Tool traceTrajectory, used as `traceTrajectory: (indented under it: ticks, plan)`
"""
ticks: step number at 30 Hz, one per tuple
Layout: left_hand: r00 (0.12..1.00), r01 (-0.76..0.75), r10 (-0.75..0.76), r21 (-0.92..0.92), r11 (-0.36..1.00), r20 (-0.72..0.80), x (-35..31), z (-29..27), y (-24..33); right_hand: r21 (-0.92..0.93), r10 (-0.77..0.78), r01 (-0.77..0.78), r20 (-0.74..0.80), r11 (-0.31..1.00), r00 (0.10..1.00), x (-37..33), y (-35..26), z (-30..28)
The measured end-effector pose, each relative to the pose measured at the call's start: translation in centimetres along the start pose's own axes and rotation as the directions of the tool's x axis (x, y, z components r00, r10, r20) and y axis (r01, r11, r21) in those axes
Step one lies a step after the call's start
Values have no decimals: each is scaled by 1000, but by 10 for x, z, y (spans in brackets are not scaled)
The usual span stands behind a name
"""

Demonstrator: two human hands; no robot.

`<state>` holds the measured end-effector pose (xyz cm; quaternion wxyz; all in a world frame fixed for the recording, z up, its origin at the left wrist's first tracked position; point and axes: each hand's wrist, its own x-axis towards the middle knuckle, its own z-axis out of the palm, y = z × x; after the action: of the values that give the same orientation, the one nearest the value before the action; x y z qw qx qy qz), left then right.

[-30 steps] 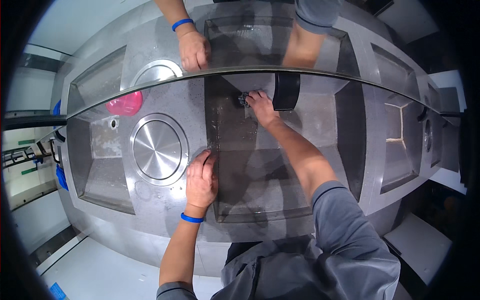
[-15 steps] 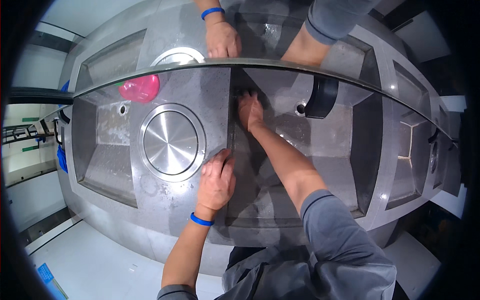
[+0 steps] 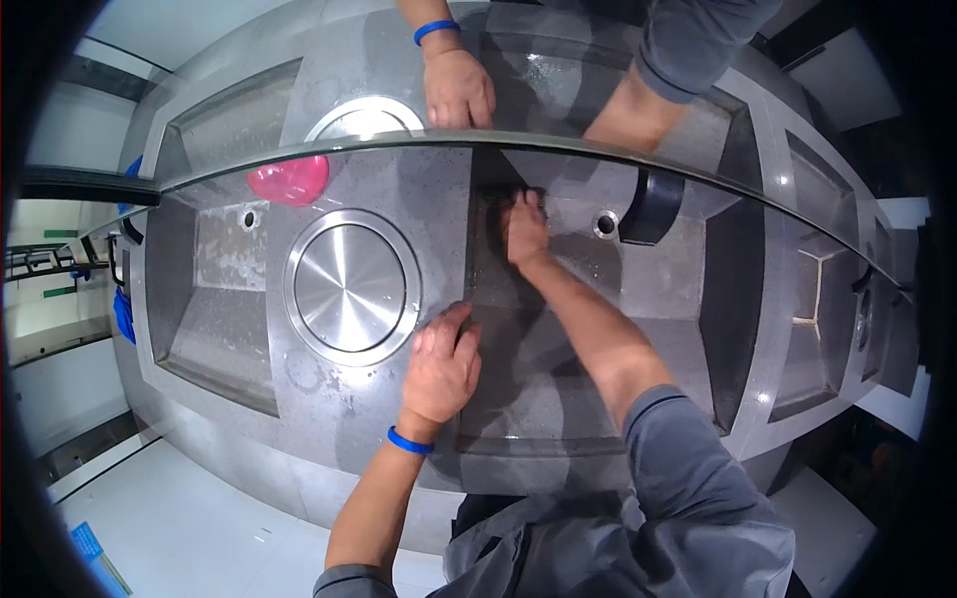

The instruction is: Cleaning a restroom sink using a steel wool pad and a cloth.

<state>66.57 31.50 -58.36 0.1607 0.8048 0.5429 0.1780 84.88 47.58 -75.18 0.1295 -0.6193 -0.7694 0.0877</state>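
My left hand [image 3: 442, 371], with a blue wristband [image 3: 410, 441] below it, rests on the grey stone counter [image 3: 344, 419] at the left edge of a sink. Its fingers are loosely bent, a little apart, and hold nothing visible. Inside the large grey sink basin [image 3: 558, 369], my right hand [image 3: 525, 234] is low near the back left corner. Its fingers are bent down against a dark patch by the wall. Whether they hold a dark pad or cloth there, I cannot make out. The basin surface around it looks wet.
A round steel lid [image 3: 349, 287] is set in the counter left of my hands. Behind it lies a pink object [image 3: 289, 179], partly cut off by the mirror edge [image 3: 399, 141]. A black curved fitting [image 3: 653, 206] stands beside the drain hole [image 3: 605, 225]. Another basin [image 3: 224, 324] is at left.
My right hand has shifted slightly right within the basin, away from its left wall, and its fingers are more bent. My left hand stays at the counter edge. The whole view has shifted slightly.
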Motion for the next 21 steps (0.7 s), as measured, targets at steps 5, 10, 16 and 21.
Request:
traceTrajectory:
  ticks: [5,10,16,21]
  plan:
    - [999,-35,35,0,999,-20,3,4,3,32,-84,80,149,996,985,4,15,45]
    - [1000,-5,5,-20,1000,14,-4,4,0,203,-382,341,216,918,899,8,53,33]
    - [999,-34,34,-25,999,-24,5,0,2,7,-125,125,130,992,984,17,-13,24]
    - [998,-9,6,-47,999,-56,-1,2,-2,295,-413,360,143,885,899,-71,4,18]
